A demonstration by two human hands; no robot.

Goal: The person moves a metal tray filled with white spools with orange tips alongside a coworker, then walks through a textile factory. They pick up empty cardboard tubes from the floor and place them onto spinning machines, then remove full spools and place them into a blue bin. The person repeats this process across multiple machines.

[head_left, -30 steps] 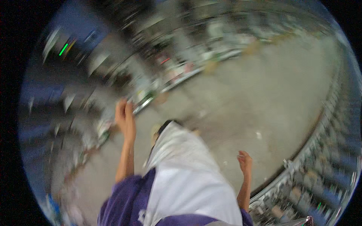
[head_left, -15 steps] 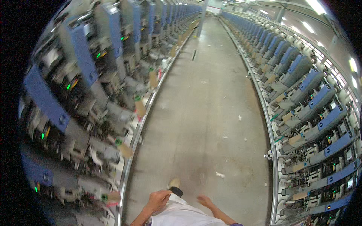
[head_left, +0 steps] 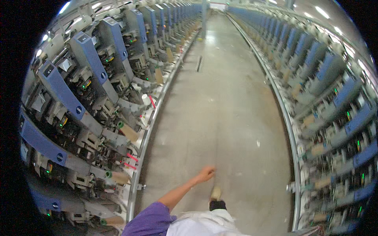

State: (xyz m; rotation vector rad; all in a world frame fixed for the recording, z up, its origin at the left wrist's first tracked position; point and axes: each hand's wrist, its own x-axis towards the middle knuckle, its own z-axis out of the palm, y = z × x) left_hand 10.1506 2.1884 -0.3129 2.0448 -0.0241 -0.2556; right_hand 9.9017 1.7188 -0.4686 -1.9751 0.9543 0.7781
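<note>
My left hand (head_left: pixel 206 173) hangs over the aisle floor, slightly blurred, with its fingers loosely curled and nothing visible in them. Bare forearm leads back from it to a purple short sleeve (head_left: pixel 147 220) at the lower left. My right hand is out of view. Below the left hand, a light-coloured shoe (head_left: pixel 215 193) stands out against the floor. White cloth (head_left: pixel 202 224) covers my front at the lower edge. No machine part is within touch of the left hand.
Long rows of blue and grey textile winding machines (head_left: pixel 65 94) line the left and the right (head_left: pixel 348 94). Metal rails (head_left: pixel 151 122) edge the concrete aisle (head_left: pixel 220 122). Tan cones (head_left: pixel 128 130), a white spool (head_left: pixel 146 99) and red strips (head_left: pixel 130 166) sit along the left side. A post (head_left: pixel 204 19) stands far ahead.
My left hand has swung forward and right, over the aisle's middle. My right hand has left the view. The machines have shifted past, and a shoe shows further right.
</note>
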